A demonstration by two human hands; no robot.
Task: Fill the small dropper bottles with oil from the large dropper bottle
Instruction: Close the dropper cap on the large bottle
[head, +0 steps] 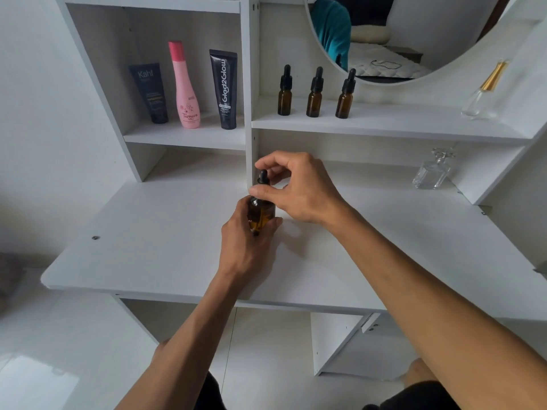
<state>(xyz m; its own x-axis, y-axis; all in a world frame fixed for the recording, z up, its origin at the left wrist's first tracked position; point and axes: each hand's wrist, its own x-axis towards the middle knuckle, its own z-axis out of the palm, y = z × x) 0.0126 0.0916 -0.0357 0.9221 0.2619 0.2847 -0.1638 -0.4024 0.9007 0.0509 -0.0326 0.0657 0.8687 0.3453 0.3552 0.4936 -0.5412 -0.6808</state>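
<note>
Large dropper bottle point(261, 213) base hidden behind left hand point(247, 247); mirror point(414, 39) cut off at top edge.

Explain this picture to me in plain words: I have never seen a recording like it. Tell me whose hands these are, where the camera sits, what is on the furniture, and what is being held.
There is no machine, just a person; the one camera sits on their head, looking down. The left hand grips a large amber dropper bottle standing on the white desk. The right hand pinches its black dropper cap. Three small dropper bottles, caps on, stand on a shelf above, under a round mirror. Three cosmetic containers stand on the left shelf, two clear glass perfume bottles at right.
</note>
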